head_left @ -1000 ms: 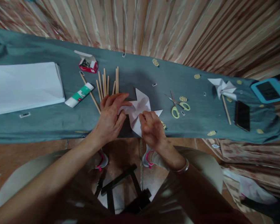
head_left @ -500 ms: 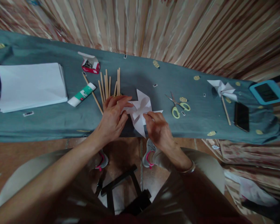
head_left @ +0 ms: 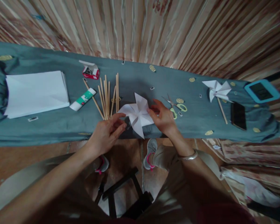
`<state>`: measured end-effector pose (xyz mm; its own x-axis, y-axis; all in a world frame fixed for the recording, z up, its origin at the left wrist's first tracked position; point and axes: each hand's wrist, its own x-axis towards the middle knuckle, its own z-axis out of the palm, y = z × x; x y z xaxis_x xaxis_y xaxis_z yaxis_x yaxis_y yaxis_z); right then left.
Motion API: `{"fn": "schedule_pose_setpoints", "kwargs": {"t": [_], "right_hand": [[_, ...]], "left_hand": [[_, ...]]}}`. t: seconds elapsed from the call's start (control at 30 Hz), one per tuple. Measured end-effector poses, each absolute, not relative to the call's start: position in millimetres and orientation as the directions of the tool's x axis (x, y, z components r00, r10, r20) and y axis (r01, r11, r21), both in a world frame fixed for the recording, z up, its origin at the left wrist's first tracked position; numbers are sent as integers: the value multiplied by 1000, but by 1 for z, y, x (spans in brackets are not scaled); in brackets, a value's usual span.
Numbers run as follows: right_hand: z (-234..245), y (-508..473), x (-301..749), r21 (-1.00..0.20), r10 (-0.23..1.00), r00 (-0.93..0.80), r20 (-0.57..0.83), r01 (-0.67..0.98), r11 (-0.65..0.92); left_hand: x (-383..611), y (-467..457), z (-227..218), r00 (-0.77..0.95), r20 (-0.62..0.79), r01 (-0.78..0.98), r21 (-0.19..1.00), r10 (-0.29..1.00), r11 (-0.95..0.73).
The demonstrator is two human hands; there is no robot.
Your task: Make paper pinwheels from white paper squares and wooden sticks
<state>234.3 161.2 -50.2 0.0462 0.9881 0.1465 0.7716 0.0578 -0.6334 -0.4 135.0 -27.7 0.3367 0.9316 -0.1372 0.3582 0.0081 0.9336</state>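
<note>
A white paper pinwheel (head_left: 138, 115) with folded, curving blades lies near the front edge of the cloth-covered table, between my two hands. Just off its left blade is my left hand (head_left: 108, 130), its fingers bent and apart, holding nothing. My right hand (head_left: 163, 118) is at the pinwheel's right side, thumb against the paper and index finger stretched away from it. Several wooden sticks (head_left: 106, 96) lie beyond my left hand. To the right of my right hand are scissors (head_left: 181, 107) with green handles, partly hidden by that hand.
On the left are a stack of white paper (head_left: 37, 93), a green-and-white glue tube (head_left: 82, 99) and a small red open box (head_left: 91, 73). A finished pinwheel on a stick (head_left: 216, 90), a phone (head_left: 238, 115) and a blue-framed device (head_left: 262, 91) lie on the right.
Both hands have loosened from the pinwheel. My left hand has drawn back left and down; my right hand has opened out and shifted right. The view has tilted slightly.
</note>
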Motion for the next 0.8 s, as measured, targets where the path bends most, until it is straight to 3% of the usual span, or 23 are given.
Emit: {"fn": "schedule_pose_setpoints", "kwargs": {"t": [0.1, 0.27, 0.53, 0.67, 0.8], "right_hand": [[-48, 171, 230, -655, 995, 61, 78, 756, 5], [-48, 177, 226, -753, 992, 119, -27, 650, -99], [-55, 179, 225, -921, 986, 86, -146, 351, -167], [-51, 173, 222, -978, 994, 21, -109, 175, -111], [-42, 160, 220, -984, 999, -3, -46, 170, -45]], "left_hand": [[2, 127, -35, 296, -321, 54, 946, 900, 320], [9, 121, -34, 259, -531, -269, 763, 807, 588], [16, 121, -30, 352, -548, -387, 653, 759, 651], [24, 123, -31, 378, -539, -412, 630, 752, 659], [33, 124, -31, 385, -519, -421, 637, 763, 646]]}}
